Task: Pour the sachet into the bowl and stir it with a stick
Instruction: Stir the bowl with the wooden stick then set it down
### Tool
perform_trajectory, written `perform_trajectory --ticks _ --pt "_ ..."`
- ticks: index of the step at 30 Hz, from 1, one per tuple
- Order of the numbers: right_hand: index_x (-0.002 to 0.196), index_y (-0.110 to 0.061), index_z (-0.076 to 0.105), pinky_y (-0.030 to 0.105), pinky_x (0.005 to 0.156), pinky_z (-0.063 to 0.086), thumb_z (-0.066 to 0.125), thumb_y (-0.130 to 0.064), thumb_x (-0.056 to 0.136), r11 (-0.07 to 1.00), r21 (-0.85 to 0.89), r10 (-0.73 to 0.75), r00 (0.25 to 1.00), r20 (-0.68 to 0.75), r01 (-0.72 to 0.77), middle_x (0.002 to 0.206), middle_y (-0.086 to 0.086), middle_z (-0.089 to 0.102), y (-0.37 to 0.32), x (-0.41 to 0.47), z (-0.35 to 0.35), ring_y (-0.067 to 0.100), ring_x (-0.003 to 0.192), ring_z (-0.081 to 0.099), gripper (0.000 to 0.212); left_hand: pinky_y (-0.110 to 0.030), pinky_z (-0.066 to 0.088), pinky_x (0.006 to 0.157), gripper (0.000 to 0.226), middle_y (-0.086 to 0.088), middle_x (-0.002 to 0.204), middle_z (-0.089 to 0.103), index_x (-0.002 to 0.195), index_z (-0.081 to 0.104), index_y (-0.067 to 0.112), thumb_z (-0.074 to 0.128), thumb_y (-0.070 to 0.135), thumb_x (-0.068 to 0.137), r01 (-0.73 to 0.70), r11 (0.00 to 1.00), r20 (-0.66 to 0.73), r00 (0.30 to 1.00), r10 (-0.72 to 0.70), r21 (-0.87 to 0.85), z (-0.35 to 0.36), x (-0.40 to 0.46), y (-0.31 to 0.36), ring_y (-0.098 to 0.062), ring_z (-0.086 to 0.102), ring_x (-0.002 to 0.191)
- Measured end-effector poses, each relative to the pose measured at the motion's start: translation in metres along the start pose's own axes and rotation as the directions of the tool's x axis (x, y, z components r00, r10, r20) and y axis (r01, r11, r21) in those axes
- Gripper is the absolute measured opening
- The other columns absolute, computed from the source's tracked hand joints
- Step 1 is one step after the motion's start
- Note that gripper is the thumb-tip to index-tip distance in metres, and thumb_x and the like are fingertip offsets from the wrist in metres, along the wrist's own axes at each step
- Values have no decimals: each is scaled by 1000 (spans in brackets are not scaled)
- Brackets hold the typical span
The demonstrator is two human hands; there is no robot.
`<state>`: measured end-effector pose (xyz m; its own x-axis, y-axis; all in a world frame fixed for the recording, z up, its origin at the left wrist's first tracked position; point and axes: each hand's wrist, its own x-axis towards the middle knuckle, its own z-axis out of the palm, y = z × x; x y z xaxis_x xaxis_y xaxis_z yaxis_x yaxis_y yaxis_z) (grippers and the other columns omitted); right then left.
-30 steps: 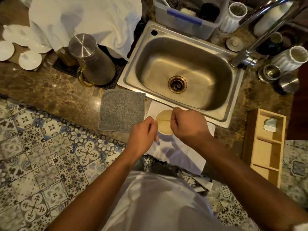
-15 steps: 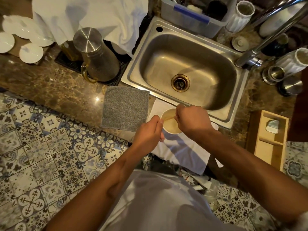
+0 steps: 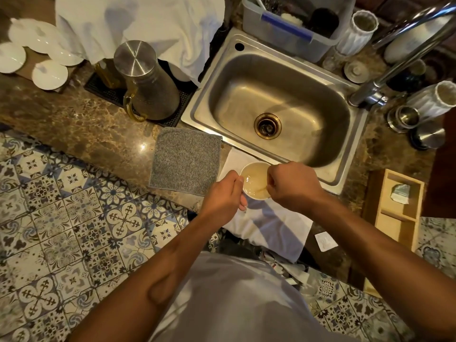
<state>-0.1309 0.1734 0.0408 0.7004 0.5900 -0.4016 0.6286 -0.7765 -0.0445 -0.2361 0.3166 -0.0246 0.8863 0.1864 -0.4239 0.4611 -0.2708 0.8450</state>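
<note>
We judge stirring underway: our right hand (image 3: 292, 185) pinches the thin wooden stick (image 3: 262, 190) in the small white bowl (image 3: 249, 170) of cloudy liquid on the worktop; left hand (image 3: 223, 193) grips its rim. Next: gentle circles, bowl steadied.

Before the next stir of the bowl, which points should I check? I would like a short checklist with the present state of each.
1. Left hand holds the bowl at its rim: ok.
2. Right hand pinches the stick, whose tip is in the liquid: ok.
3. Bowl stands on the white cloth, not on bare counter: ok.
4. Liquid lies below the rim, none seen spilled: ok.
5. Powder fully dissolved: cannot tell.
6. Bowl is near the counter edge: not ok, stir gently.
</note>
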Motion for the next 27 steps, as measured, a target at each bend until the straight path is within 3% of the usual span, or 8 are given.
perform_trajectory --ticks 5,8,15,18,20,23,27 --pt "99 -18 69 26 54 24 52 -33 97 992 118 -15 990 -137 31 86 6 74 -4 0 13 28 77 66 23 -45 59 66 30 -7 66 72 89 49 16 37 34 108 4 1000 18 1000 -3 -10 0 2 -1 -23 72 62" --pt "102 -18 67 26 57 30 52 -35 98 997 72 1 980 -197 14 84 5 74 -3 3 19 29 74 68 23 -48 59 68 28 -5 66 72 88 50 19 37 35 108 -5 1000 26 1000 4 7 -1 2 -3 -22 71 64" --pt "111 -15 63 31 59 33 55 -29 96 994 -85 -80 992 -102 71 94 11 74 4 1 10 34 80 69 22 -53 60 67 30 -4 67 73 91 51 16 37 36 108 21 1000 31 999 -20 -15 -1 1 -5 -22 72 65" --pt "109 -16 66 29 61 34 57 -28 95 993 -58 -102 993 -54 99 97 9 74 9 -2 4 30 83 68 21 -54 59 68 30 -3 67 73 91 52 15 37 37 108 20 999 33 999 -19 -24 -1 1 -5 -21 72 65" --pt "98 -17 68 25 54 29 56 -29 93 995 18 -95 995 -27 95 92 7 73 9 -1 2 28 75 61 17 -53 59 69 31 -3 68 73 93 52 14 38 37 108 25 999 35 999 -24 -21 -1 1 -4 -21 73 66" --pt "91 -19 68 24 47 19 54 -33 95 992 105 -61 996 -69 68 86 6 72 6 5 6 23 68 51 20 -54 59 70 31 -3 68 73 93 52 13 38 36 108 31 999 36 999 -30 -14 0 3 -3 -22 73 66" --pt "98 -21 68 28 57 32 53 -37 97 995 104 16 987 -161 1 87 4 74 6 10 13 28 77 67 21 -54 58 71 30 -3 68 72 92 51 16 38 38 108 26 1000 46 999 -26 -12 -1 4 -3 -23 72 67"
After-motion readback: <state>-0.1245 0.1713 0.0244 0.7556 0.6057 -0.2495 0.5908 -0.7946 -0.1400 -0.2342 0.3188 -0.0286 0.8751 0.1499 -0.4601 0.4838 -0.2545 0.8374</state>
